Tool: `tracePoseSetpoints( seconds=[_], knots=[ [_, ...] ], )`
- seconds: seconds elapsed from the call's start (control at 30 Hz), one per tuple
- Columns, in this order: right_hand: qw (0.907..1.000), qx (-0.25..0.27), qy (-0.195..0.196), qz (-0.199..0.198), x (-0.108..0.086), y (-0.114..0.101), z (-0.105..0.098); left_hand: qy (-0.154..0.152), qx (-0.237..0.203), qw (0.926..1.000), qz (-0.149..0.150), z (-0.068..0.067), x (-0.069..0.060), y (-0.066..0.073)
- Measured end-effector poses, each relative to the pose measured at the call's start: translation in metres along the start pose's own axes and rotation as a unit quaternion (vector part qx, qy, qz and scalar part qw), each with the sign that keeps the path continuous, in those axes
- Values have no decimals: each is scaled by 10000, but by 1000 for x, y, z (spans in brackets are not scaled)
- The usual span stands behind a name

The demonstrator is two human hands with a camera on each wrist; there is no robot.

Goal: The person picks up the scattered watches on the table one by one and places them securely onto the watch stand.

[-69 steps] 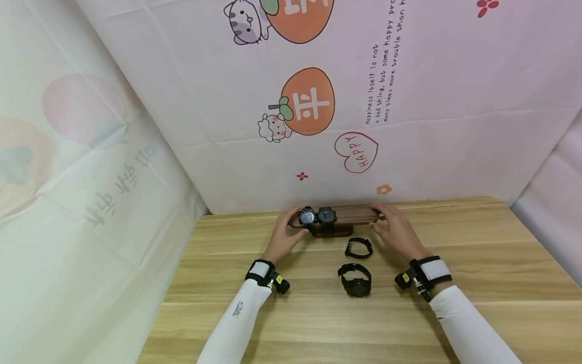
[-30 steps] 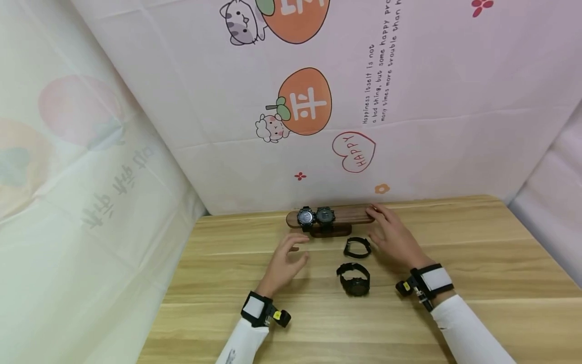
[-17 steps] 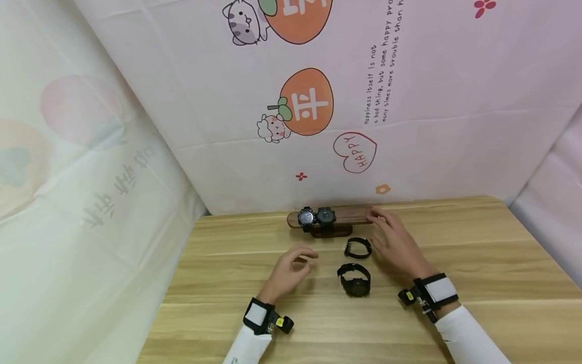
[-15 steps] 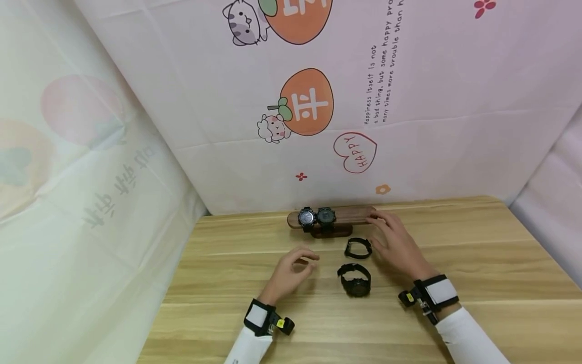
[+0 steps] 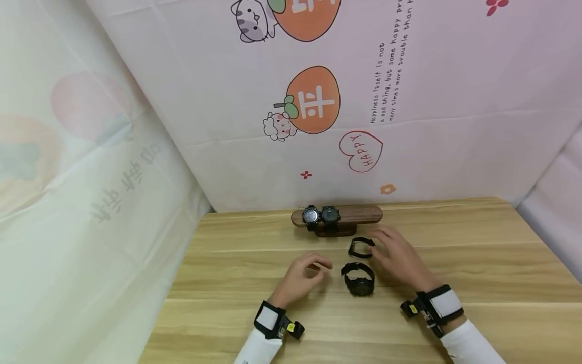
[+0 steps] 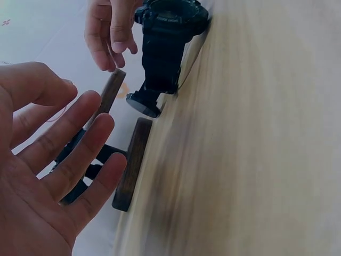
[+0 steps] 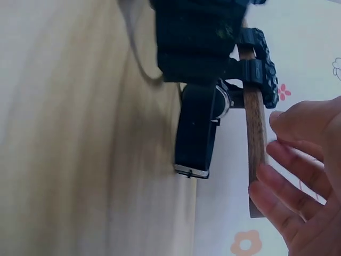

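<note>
Two watches are strapped side by side at the left of a dark wooden watch stand, a silver-dialled watch and a black watch. In front of the stand, a thin black watch stands on its side with its strap looped. Nearer lies a chunky black watch, its strap also looped. My left hand hovers left of the chunky watch, fingers loosely bent and holding nothing. Beside the thin watch is my right hand, its thumb overlapping the strap; the right wrist view shows its fingers spread and apart from it.
The wooden table ends just behind the stand, where a printed white cloth hangs. Another cloth closes off the left side. Both wrists wear black camera straps.
Both hands have let go of the stand's ends. My left hand came down and rightward toward the chunky watch; my right hand dropped from the stand's right end to the thin watch.
</note>
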State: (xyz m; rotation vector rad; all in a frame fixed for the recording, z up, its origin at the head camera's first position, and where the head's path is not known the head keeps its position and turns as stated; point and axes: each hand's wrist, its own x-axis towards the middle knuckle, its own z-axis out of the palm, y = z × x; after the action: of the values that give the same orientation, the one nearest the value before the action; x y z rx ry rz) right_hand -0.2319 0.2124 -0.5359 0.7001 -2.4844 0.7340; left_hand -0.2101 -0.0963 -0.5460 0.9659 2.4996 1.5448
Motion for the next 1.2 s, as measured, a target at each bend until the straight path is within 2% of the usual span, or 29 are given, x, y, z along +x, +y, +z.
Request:
tracePoseSetpoints(
  seconds=[0.17, 0.37, 0.67, 0.9, 1.2],
  knots=[
    [9997, 134, -87, -188, -7, -4, 0, -153, -41, 9999, -67, 7, 3, 1],
    [9981, 295, -388, -376, -14, -12, 0, -344, 25, 9994, 62, 16, 5, -1],
    [9929, 461, -1096, -43, -24, -21, 3, -582, 192, 9980, 173, 24, 8, 1],
    [9934, 563, -983, -152, -27, -22, 6, -846, 474, 9942, 457, 31, 11, 2],
    [9924, 618, -1057, -109, -28, -24, 5, -1127, 462, 9924, 193, 37, 15, 3]
  ],
)
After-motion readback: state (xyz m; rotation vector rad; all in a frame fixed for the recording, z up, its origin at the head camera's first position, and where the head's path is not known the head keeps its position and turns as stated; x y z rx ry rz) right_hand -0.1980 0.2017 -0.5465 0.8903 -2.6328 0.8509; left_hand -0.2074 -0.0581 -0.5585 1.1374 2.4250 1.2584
